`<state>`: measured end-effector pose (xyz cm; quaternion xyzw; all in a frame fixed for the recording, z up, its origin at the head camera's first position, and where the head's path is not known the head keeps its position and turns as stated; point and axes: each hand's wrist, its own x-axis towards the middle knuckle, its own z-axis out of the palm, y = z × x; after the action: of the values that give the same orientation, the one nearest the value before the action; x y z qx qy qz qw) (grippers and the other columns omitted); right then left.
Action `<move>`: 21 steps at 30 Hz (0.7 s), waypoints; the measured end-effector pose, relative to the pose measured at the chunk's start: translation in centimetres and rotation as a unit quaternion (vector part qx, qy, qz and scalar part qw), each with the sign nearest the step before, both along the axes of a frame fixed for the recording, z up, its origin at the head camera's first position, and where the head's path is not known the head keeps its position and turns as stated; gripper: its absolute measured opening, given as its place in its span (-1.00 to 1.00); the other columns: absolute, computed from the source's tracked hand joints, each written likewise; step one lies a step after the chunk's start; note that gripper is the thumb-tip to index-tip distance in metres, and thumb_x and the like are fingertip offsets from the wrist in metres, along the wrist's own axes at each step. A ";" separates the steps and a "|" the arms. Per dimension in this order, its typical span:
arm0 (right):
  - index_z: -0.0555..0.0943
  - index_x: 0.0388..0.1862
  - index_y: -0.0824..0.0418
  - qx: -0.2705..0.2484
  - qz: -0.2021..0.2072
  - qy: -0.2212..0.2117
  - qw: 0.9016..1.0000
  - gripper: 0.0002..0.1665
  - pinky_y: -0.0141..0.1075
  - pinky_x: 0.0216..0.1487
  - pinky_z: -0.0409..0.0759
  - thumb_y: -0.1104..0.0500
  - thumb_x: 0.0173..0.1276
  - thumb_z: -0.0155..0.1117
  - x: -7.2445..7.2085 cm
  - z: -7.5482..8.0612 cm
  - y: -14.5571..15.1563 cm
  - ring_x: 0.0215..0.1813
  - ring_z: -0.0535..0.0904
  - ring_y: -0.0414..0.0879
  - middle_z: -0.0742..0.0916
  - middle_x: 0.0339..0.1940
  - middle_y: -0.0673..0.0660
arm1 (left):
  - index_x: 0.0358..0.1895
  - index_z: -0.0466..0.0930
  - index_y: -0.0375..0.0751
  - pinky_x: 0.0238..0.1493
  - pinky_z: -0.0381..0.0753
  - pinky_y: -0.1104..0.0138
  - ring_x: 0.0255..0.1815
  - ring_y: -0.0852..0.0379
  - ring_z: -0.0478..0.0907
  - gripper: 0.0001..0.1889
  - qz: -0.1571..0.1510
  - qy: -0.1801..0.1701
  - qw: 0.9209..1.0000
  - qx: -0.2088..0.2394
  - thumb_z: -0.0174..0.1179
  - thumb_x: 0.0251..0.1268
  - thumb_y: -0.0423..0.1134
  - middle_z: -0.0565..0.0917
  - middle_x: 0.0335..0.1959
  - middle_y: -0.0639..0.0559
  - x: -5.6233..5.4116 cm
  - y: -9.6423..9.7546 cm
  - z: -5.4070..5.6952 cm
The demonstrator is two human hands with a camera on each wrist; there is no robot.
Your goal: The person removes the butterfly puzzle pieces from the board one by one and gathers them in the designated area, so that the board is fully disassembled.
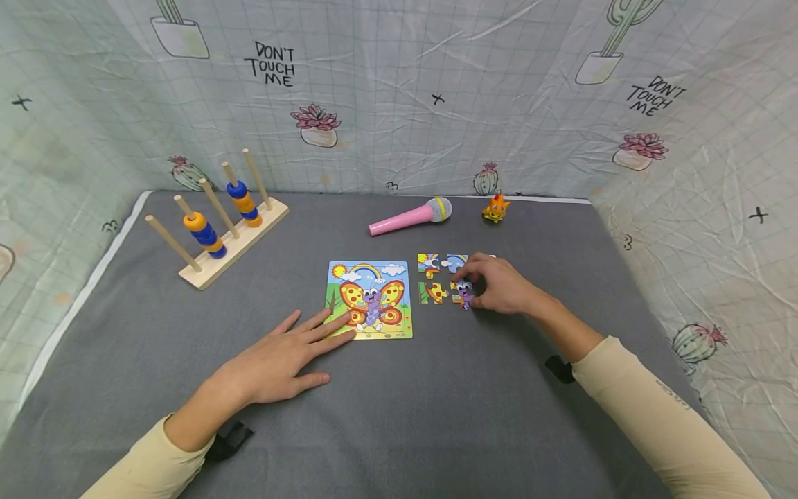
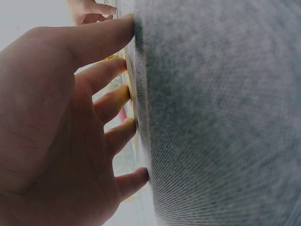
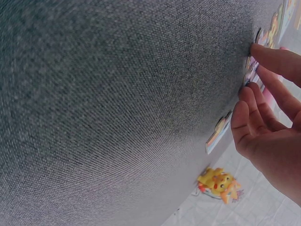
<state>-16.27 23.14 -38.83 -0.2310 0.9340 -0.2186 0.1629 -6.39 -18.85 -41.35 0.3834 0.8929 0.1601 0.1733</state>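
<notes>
My left hand (image 1: 280, 357) lies with spread, straight fingers, its fingertips resting on the lower left of a butterfly picture board (image 1: 389, 331). In the left wrist view, the fingertips of that hand (image 2: 70, 117) touch down along the board's edge and the cloth. To the board's right, my right hand (image 1: 501, 291) pinches a jigsaw puzzle piece (image 1: 464, 294) with a purple butterfly face between thumb and fingers. Beside it lie puzzle pieces with a sun (image 1: 428, 263), a rainbow (image 1: 457, 262) and a yellow wing (image 1: 432, 293). Another puzzle piece (image 3: 218, 134) lies flat beyond the hand in the right wrist view.
A pink toy microphone (image 1: 411, 217) lies behind the pieces. Right of it stands a small orange and yellow figure (image 1: 495, 208). At the back left is a wooden peg rack (image 1: 233, 251) with blue and orange rings. A printed curtain (image 1: 399, 90) encloses the grey table (image 1: 399, 430).
</notes>
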 end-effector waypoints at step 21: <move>0.71 0.19 0.15 -0.034 -0.013 0.011 0.999 -0.50 -0.13 -0.07 0.51 0.30 0.25 0.53 0.3 0.5 -1.8 0.00 0.58 0.07 0.68 0.11 0.15 | 0.68 0.16 0.18 0.59 -0.04 -0.36 0.75 -0.12 -0.05 -0.22 0.005 0.007 1.000 -0.002 0.26 0.49 0.09 0.04 0.74 0.13 0.1 0.0 -0.1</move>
<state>-15.94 21.32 -38.33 -0.2261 0.9306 -0.2502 0.1421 -6.32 -18.80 -41.41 0.3800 0.8963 0.1560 0.1672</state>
